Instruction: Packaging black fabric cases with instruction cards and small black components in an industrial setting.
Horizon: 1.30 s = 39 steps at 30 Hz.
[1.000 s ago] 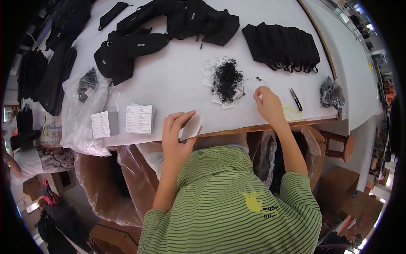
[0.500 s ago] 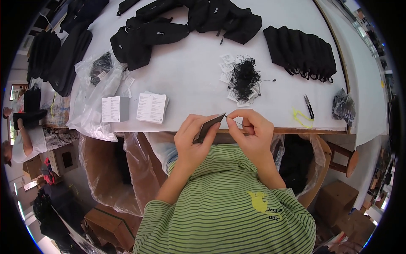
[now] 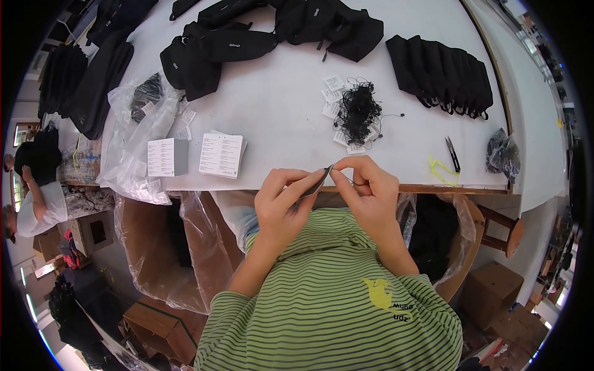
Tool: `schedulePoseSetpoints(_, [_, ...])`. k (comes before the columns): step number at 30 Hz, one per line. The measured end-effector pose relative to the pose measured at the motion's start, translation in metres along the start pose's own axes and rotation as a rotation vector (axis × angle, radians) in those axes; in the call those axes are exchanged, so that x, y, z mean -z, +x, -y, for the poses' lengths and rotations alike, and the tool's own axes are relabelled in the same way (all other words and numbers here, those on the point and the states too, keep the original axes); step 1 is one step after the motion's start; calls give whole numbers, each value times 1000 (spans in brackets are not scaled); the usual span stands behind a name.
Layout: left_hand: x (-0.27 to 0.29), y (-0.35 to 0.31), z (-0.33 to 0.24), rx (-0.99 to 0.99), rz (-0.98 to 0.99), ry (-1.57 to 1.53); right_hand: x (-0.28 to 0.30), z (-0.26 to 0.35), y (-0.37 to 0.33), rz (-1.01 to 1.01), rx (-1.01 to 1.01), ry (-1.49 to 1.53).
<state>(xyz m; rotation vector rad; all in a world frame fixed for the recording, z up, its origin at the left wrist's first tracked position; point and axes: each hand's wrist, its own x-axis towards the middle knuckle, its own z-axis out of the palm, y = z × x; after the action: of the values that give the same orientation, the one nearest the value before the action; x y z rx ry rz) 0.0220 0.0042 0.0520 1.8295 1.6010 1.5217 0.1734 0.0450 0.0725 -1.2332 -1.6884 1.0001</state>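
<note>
My left hand [image 3: 281,201] grips a dark hang tag [image 3: 319,185] between thumb and fingers, just over the table's front edge. At the tag's upper corner, my right hand [image 3: 373,191] pinches a thin black tag string [image 3: 357,183]; whether it passes through the tag is too small to tell. Beyond my hands lies a tangled heap of black tag strings [image 3: 360,114], with white paper labels [image 3: 331,96] along its left side. Two stacks of printed white tags stand left of my hands, one nearer [image 3: 221,154] and one farther left [image 3: 161,158].
Black bags [image 3: 241,44] lie across the far side of the table, and a row of black pouches [image 3: 440,74] at right. Thread snips [image 3: 453,154] rest beside yellow cord [image 3: 442,170]. Clear plastic bags [image 3: 133,142] lie at left. Lined cartons [image 3: 158,247] stand below the edge.
The hang tag has turned in my left hand, now showing narrower with a lighter face visible. My fingertips have come closer together at its corner.
</note>
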Motion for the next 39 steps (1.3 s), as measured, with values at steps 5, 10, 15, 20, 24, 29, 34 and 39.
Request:
schedulePoseSetpoints(5, [17,-1,2,101,135,-219,13,-2,2,158,-64,139])
schedulePoseSetpoints(10, [21,-7,14,584,402,-743,9,-6,2,389,-82,164])
schedulePoseSetpoints(15, [29,-6,15,551,395,-578,-2,-16,9,501,-58,244])
schedulePoseSetpoints(20, [31,40,38,444,398,-497,-12,-25,23,562,-253,457])
schedulePoseSetpoints(24, [34,154,145,67,113,41,-4,-25,28,525,-174,344])
schedulePoseSetpoints(29, [97,252,283,149,134,952,8,-24,17,501,-217,271])
schedulePoseSetpoints(34, [99,244,251,-79,134,935,21,-44,-2,342,-339,393])
schedulePoseSetpoints(39, [86,167,136,-135,339,443,15,-56,-7,382,-399,384])
